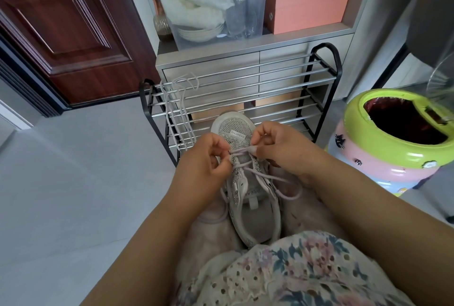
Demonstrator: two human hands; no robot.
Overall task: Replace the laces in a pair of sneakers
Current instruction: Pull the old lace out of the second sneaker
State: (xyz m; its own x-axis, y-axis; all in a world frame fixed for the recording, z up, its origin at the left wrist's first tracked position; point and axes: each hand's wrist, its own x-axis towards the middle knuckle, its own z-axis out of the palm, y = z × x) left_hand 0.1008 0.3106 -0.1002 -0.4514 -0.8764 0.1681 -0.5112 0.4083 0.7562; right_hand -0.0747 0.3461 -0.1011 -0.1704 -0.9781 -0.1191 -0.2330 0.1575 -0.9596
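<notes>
A grey-white sneaker (pixel 248 197) with glittery trim lies on my lap, its toe pointing away from me. A pale lilac lace (pixel 264 176) crosses its lower eyelets, and its loose ends trail off both sides. My left hand (pixel 205 162) pinches the lace at the sneaker's left eyelets. My right hand (pixel 277 145) pinches the lace on the right side, pulling it taut across the tongue. A second, whitish lace (pixel 178 109) hangs over the bars of the shoe rack. Only this one sneaker is in view.
A black-framed metal shoe rack (pixel 326 84) stands right in front of my knees, with a grey cabinet (pixel 282 43) behind it carrying a clear storage bin and pink boxes. A green and pink bin (pixel 393 156) sits to the right. A dark wooden door (pixel 73 30) is at left, above grey floor.
</notes>
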